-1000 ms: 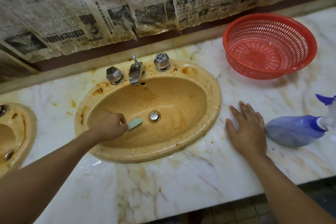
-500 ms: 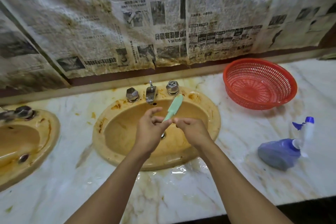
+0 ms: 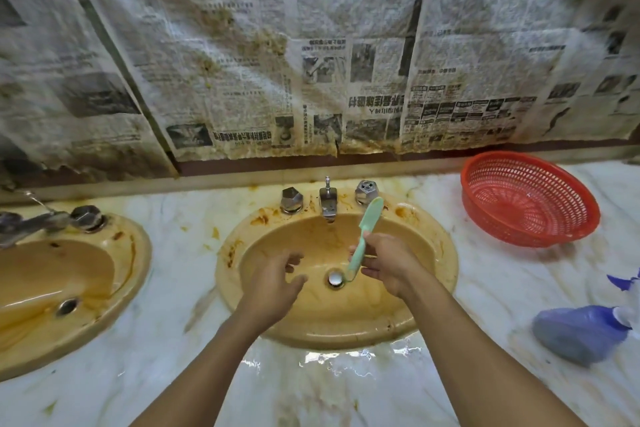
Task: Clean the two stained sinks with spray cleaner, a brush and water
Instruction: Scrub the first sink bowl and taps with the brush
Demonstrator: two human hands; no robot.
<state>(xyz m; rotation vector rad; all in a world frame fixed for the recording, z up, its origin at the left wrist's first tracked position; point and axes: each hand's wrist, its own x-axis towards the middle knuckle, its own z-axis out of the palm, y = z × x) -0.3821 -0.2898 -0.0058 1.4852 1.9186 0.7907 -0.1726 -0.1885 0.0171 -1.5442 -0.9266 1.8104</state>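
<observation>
A yellow oval sink (image 3: 440, 274) with brown stains on its rim lies in the middle of the marble counter. A second stained sink (image 3: 114, 288) is at the left edge. My right hand (image 3: 388, 265) grips a pale green brush (image 3: 363, 236) over the bowl, its head tilted up towards the right tap. My left hand (image 3: 277, 281) hovers beside it over the bowl, fingers apart and holding nothing. A blue spray bottle (image 3: 581, 333) lies on its side on the counter at the right.
A red plastic basket (image 3: 530, 201) stands at the back right. A chrome spout (image 3: 328, 203) and two knobs sit behind the middle sink. Stained newspaper (image 3: 311, 62) covers the wall. Wet patches (image 3: 332, 360) shine on the counter in front of the sink.
The brush passed from my left hand, which was scrubbing the bowl, to my right hand, which left the counter. My left hand let go. The view tilted up towards the wall.
</observation>
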